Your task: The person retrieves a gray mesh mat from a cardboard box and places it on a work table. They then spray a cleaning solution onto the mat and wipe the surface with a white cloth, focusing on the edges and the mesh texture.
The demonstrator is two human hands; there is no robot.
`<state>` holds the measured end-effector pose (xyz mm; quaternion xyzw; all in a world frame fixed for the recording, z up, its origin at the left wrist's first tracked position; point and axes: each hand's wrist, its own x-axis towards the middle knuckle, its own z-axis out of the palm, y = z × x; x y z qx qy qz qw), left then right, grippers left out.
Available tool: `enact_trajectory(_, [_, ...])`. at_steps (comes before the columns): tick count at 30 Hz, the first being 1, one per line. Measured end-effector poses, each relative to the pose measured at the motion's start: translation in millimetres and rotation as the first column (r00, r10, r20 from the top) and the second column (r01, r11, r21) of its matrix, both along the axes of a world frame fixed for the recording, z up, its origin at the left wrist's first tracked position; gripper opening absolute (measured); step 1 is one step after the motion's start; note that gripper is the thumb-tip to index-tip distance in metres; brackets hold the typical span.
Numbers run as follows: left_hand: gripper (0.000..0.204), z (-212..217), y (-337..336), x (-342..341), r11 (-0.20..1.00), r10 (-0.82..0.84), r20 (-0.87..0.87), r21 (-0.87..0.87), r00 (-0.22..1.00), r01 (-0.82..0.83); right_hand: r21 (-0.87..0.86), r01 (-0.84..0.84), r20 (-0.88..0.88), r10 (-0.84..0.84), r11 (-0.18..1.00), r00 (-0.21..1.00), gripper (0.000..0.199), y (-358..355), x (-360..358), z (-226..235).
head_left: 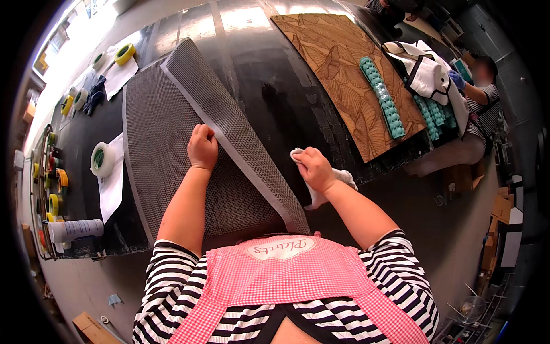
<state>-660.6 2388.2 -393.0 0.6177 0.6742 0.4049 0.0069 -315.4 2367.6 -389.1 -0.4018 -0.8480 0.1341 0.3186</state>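
Observation:
A dark grey woven mat (154,143) with a lighter grey border lies on the black table, its right side folded over in a long flap (229,117). My left hand (203,148) is closed at the flap's border and appears to grip that edge; its fingertips are partly hidden. To the right of the mat, my right hand (314,168) is wrapped round a crumpled white cloth (344,176), part of which hangs down near the table's front edge.
A brown leaf-patterned board (338,74) carries a teal bumpy roll (382,97). White black-edged fabric (429,77) lies near another person (481,97) at right. Tape rolls (102,159), paper (112,192), a dark glove (94,96) and a white canister (75,230) sit left.

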Motion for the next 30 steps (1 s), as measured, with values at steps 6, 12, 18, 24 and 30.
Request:
enact_trajectory(6, [0.012,47.5,2.6,66.6,0.999,-0.031,0.198,0.033,0.98,0.025,0.171,0.062,-0.016,-0.06,0.983,0.998,0.008,170.9,-91.9,-24.0])
enact_trajectory(12, [0.025,39.1,-77.2,100.7,0.975,-0.175,0.039,-0.131,0.984,0.179,0.132,0.106,0.107,-0.121,0.986,0.987,0.015,280.1,-125.2,-40.2])
enact_trajectory(18, [0.015,31.4,-174.6,92.6,0.977,-0.032,-0.034,-0.212,0.999,0.025,0.005,-0.441,0.041,0.44,0.898,0.897,0.025,191.9,-67.9,-44.2])
enact_trajectory(24, [0.015,22.8,-195.7,125.5,0.98,-0.022,-0.084,-0.201,0.996,0.005,-0.339,-0.654,0.033,0.704,0.676,0.71,0.027,24.5,83.6,12.2])
enact_trajectory(30, [0.014,20.0,-196.1,151.5,0.982,-0.069,-0.099,-0.182,0.993,0.051,-0.872,-0.364,0.108,0.855,0.327,0.508,0.018,-45.2,203.8,38.7])
